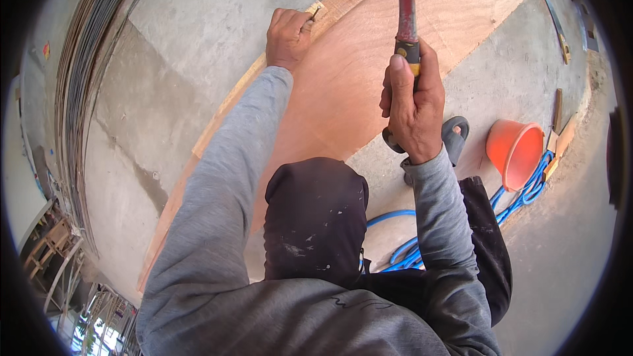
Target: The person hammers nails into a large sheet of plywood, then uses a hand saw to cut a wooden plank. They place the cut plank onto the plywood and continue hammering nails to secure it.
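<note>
Head view. Nail [315, 13]: dark, slim, at 12 o'clock on the pale wooden strip [249, 78]; long axis roughly toward 1 o'clock. Left hand [288, 36]: nearer, fingers curled closed, pinching the nail. Right hand [419, 105]: wrapped round the hammer [407, 6], nail at 10 o'clock from it; scuffed red shaft to 12 o'clock, black-and-yellow grip, curved claw. Plywood sheet [336, 99]: reddish, fine-grained, flat. Floor [198, 33]: grey, stained concrete. Bucket [514, 151]: orange, tapered, at 3 o'clock.

A dark patch [150, 186] marks the grey concrete floor [191, 33].
</note>
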A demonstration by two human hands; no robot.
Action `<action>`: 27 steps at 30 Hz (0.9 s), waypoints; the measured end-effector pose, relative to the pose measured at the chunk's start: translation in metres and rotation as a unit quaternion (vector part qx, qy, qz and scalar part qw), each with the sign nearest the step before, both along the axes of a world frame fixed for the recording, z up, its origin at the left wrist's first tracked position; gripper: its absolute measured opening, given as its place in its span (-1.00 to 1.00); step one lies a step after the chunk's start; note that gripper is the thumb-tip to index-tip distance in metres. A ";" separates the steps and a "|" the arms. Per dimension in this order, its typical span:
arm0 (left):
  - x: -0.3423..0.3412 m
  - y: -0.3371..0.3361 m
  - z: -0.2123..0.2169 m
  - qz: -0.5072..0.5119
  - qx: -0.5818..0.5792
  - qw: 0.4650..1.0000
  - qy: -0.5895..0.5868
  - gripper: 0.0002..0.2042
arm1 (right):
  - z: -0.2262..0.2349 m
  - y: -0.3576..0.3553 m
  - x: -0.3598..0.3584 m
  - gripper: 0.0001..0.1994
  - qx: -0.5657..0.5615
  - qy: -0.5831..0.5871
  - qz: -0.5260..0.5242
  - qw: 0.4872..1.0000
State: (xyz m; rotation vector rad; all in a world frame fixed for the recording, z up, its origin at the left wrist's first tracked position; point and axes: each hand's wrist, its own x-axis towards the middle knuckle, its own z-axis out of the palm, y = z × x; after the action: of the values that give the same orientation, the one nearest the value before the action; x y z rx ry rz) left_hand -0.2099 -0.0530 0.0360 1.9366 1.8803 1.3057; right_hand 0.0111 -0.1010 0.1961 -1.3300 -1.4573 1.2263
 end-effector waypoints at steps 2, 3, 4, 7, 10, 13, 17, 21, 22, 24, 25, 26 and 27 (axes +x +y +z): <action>0.000 0.001 0.002 0.002 -0.003 1.000 0.001 -0.89 | -0.004 -0.001 0.001 -0.71 -0.011 0.085 -0.013 0.996; 0.000 0.001 0.002 -0.007 0.003 1.000 -0.003 -0.89 | -0.006 -0.002 0.002 -0.72 -0.027 -0.060 0.038 0.997; 0.001 0.002 0.003 0.001 0.003 1.000 0.000 -0.89 | -0.010 -0.003 0.002 -0.72 -0.021 -0.187 0.111 0.976; 0.000 0.001 0.002 0.002 0.003 1.000 0.009 -0.88 | -0.021 -0.007 0.004 -0.74 -0.182 -0.117 0.071 0.974; 0.000 -0.002 -0.001 0.024 -0.016 0.999 -0.014 -0.82 | -0.035 -0.011 0.005 -0.74 -0.119 -0.117 0.050 0.985; 0.001 0.000 -0.001 0.062 -0.047 0.995 -0.061 -0.71 | -0.050 -0.013 0.006 -0.74 -0.115 -0.187 0.108 0.970; 0.003 -0.007 0.014 0.055 -0.135 0.989 -0.010 -0.56 | -0.068 -0.017 0.005 -0.73 -0.089 -0.203 0.129 0.967; -0.003 -0.041 0.036 0.086 -0.328 0.922 0.189 -0.45 | -0.081 -0.019 0.003 -0.72 -0.076 -0.218 0.123 0.965; -0.008 -0.053 0.039 0.095 -0.365 0.905 0.196 -0.46 | -0.083 -0.020 0.003 -0.71 -0.082 -0.216 0.118 0.966; -0.021 -0.073 0.042 0.126 -0.445 0.864 0.201 -0.46 | -0.083 -0.021 0.002 -0.70 -0.092 -0.207 0.118 0.967; -0.024 -0.077 0.040 0.121 -0.424 0.874 0.203 -0.42 | -0.082 -0.022 0.002 -0.70 -0.098 -0.203 0.118 0.967; -0.027 -0.079 0.036 0.125 -0.424 0.873 0.207 -0.37 | -0.081 -0.022 0.002 -0.69 -0.112 -0.195 0.127 0.966; -0.028 -0.080 0.033 0.116 -0.412 0.880 0.204 -0.33 | -0.079 -0.022 0.002 -0.69 -0.101 -0.210 0.132 0.964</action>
State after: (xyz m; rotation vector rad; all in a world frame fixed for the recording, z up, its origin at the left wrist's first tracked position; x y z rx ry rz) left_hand -0.2384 -0.1333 0.0687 1.5907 2.3528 0.0048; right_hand 0.0128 -0.1232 0.1169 -1.6467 -1.8959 1.3449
